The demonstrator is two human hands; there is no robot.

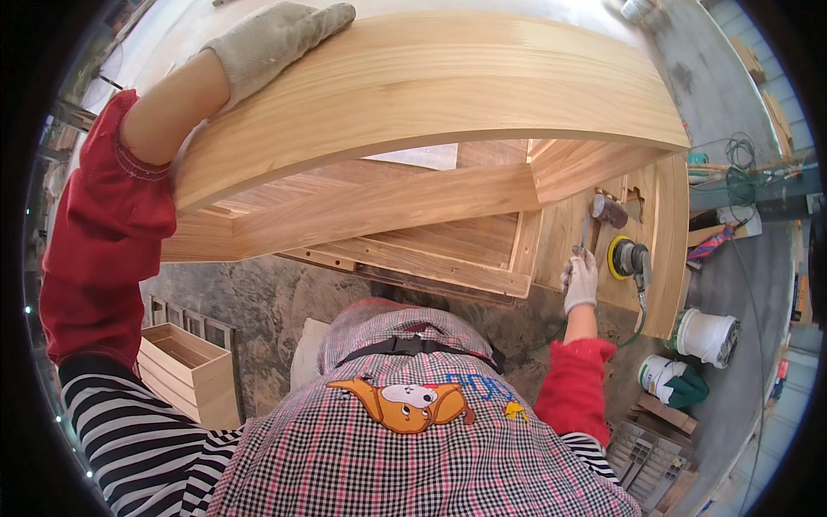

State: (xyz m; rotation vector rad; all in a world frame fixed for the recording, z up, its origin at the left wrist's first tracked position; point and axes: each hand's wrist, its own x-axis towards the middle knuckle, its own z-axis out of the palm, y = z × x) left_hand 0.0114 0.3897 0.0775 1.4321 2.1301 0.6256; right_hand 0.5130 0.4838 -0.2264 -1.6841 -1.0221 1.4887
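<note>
My left hand [267, 47], in a pale work glove, lies over the upper edge of a large wooden frame [431, 86], its fingers stretched along the wood. The frame stands on its edge in front of me, with a wide pale board facing up. At the right, my gloved right hand [580, 280] is closed around the thin handle of a mallet [609, 211] with a dull brown cylindrical head. The mallet is just above or on a wooden panel [560, 246]; I cannot tell which. Beside it lies a round sander [633, 258] with a yellow rim and a hose.
Under the frame lie stacked wooden panels [413, 267]. A wooden drawer box [194, 370] stands on the floor at the left. White buckets [702, 336] stand at the right, near a grey plastic crate [642, 457]. Cables [741, 181] trail along the far right.
</note>
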